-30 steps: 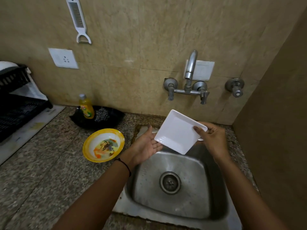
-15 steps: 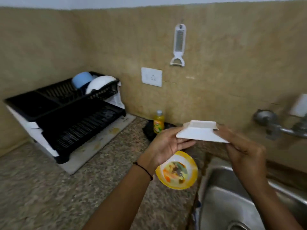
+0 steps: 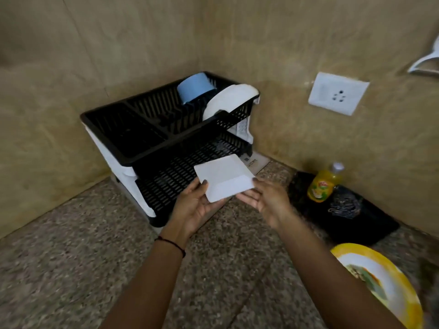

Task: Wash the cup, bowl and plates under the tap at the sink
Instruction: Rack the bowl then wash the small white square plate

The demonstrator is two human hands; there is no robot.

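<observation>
A white square plate [image 3: 224, 178] is held bottom-up between both hands, just in front of the lower shelf of the black dish rack [image 3: 152, 148]. My left hand [image 3: 193, 207] grips its near left edge, and my right hand [image 3: 266, 200] holds its right corner. In the rack's top tier stand a blue cup [image 3: 194, 87] and a round white plate [image 3: 229, 99]. A yellow-rimmed plate [image 3: 384, 281] with food smears lies on the counter at the lower right. The sink and tap are out of view.
A yellow dish-soap bottle [image 3: 324, 184] stands on a black tray [image 3: 365, 224] with a steel scrubber [image 3: 343, 206], against the right wall. A white wall socket [image 3: 338, 96] sits above it. Speckled granite counter [image 3: 71, 269] fills the foreground, and the rack stands in the corner.
The view swung left from the sink to the dish rack. Both hands carried the white square plate leftward, from over the sink to in front of the rack's lower shelf.
</observation>
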